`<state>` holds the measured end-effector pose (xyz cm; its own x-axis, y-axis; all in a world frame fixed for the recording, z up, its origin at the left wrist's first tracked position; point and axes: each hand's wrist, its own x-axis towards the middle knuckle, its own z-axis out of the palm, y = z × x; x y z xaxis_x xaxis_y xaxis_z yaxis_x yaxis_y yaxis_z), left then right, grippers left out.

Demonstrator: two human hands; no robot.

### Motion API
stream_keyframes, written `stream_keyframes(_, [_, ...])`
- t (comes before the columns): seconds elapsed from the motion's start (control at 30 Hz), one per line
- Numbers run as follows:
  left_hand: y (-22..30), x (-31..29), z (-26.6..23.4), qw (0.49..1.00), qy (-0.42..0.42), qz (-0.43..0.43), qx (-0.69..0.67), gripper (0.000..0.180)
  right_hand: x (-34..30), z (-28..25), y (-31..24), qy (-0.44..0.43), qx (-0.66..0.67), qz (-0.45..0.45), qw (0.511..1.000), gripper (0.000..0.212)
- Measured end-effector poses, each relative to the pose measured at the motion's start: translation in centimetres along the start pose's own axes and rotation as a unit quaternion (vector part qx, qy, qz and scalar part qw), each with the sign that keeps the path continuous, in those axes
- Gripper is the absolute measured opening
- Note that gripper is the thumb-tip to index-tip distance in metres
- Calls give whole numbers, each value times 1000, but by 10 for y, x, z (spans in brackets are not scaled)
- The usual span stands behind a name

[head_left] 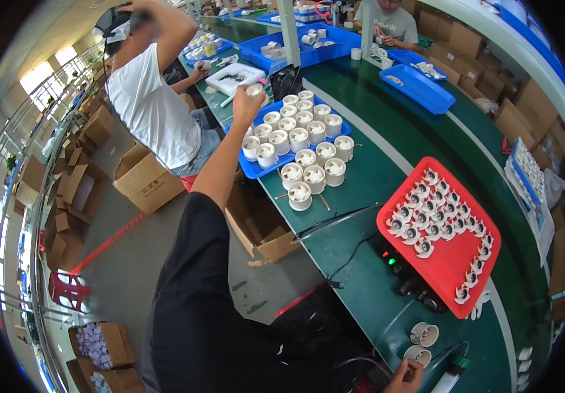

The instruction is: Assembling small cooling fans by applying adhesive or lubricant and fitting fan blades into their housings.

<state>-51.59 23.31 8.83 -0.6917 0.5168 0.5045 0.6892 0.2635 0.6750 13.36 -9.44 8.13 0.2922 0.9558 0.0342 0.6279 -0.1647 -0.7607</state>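
My left arm stretches far out over the bench, and my left hand (249, 101) is closed around a white cylindrical housing (256, 92). Below it, many similar white round housings (299, 136) with bladed insides stand in rows on a blue tray (251, 168), some beyond its near edge. At the bottom right, my right hand (405, 378) has its fingers curled together beside a white cup (418, 355); whatever they pinch is too small to make out. A second cup (424, 335) holding small pieces stands just behind it.
A red tray (446, 262) of small white fan wheels rests on the right, above a dark device with lit lamps (392, 261). A green-capped tube (456, 367) lies near my right hand. Cables cross the bench. One co-worker (158, 98) sits left, another (390, 26) opposite.
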Motion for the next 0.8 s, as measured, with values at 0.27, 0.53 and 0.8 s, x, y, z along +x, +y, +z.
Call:
stream_keyframes(0.27, [-56,0,80,953,-170,7,252,62,-20,6,-21,8,-10,106,994,21])
stream_keyframes(0.53, [53,-67,-14,967,-103,206,-107,34,5,-3,-19,12,7,8,1000,9])
stream_keyframes(0.8, [211,-379,-77,816,-458,37,-352,17,124,-45,-34,38,-93,-123,987,14])
